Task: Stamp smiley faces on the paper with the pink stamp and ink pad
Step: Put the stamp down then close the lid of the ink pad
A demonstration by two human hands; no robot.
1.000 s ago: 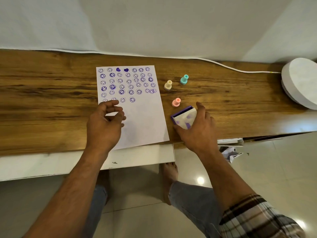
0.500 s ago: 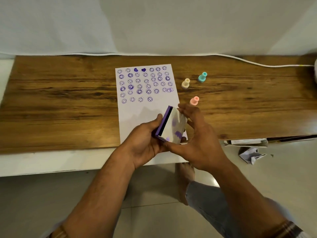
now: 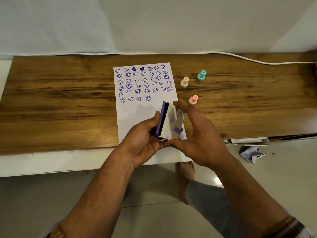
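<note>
Head view: both hands hold the ink pad up over the bottom of the paper. The left hand has its fingers closed around the purple side. The right hand pinches the white lid. The pink stamp stands alone on the tabletop, just right of the paper.

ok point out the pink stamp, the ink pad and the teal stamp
pink stamp [image 3: 193, 100], head view, on its handle
ink pad [image 3: 171, 124], head view, on its ink-stained clear lid
teal stamp [image 3: 201, 75], head view, on its body
</note>
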